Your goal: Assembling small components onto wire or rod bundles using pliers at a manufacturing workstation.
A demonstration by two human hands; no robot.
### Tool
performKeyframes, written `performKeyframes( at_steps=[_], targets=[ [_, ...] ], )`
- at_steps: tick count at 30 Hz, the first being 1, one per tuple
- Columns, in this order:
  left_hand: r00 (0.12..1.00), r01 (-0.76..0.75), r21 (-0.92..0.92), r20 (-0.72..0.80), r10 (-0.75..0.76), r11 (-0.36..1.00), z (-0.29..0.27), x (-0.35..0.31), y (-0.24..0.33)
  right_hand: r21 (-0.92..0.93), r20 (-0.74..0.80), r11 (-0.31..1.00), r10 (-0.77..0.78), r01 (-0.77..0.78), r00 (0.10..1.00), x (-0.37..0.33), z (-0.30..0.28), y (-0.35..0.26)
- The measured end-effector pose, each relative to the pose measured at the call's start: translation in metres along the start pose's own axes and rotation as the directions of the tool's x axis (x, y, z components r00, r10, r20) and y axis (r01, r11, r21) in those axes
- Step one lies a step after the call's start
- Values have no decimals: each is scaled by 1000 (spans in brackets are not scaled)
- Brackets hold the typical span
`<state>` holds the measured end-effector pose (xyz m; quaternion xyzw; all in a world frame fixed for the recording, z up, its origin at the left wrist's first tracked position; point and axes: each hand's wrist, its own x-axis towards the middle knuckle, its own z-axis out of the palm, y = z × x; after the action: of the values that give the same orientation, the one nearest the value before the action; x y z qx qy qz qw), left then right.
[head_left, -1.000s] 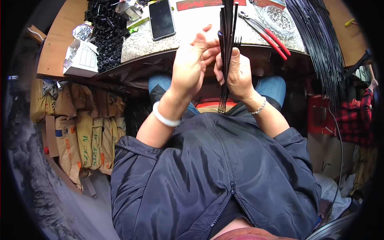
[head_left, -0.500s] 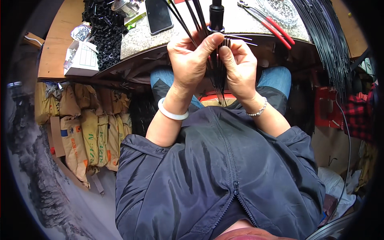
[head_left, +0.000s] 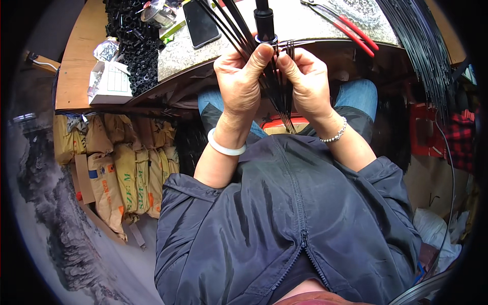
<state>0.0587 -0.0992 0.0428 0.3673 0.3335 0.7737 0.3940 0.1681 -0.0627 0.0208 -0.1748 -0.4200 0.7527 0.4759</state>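
Note:
A bundle of thin black rods, looking like umbrella ribs, fans out between my hands above my lap. My left hand is closed around the rods, its thumb near a shiny ring at the base of a black shaft. Several rods run up and left past its fingers. Beside it, my right hand pinches rods between thumb and bent fingers, with a few short rod ends standing up there. Where the rods join the shaft is partly hidden by my thumbs.
Red-handled pliers and a phone lie on the bench. Small black parts are heaped at left beside a white box. Long black rods hang over the right edge. Packed sacks stand below left.
The view has shifted slightly. Pale rod ends that stuck out to the right over my right hand now stand upright beside its thumb. The shaft has moved a little left, and both hands keep their grip.

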Motion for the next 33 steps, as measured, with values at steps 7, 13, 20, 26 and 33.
performKeyframes(
  at_steps=[7,13,20,26,33],
  targets=[
    [1000,2,31,3,-3,1000,1,0,0,72,110,980,176,-184,978,10,-12,7],
    [989,-114,270,-57,134,956,6,2,2,81,40,996,31,-34,999,8,7,0],
    [965,-226,366,-41,259,903,6,1,-1,111,39,993,-41,36,998,4,-2,12],
    [979,-193,210,-23,202,958,4,1,-3,115,125,987,100,-114,987,11,-6,4],
    [959,-264,302,-20,283,916,4,-1,-4,219,79,975,22,-39,997,13,-1,9]
  ],
)
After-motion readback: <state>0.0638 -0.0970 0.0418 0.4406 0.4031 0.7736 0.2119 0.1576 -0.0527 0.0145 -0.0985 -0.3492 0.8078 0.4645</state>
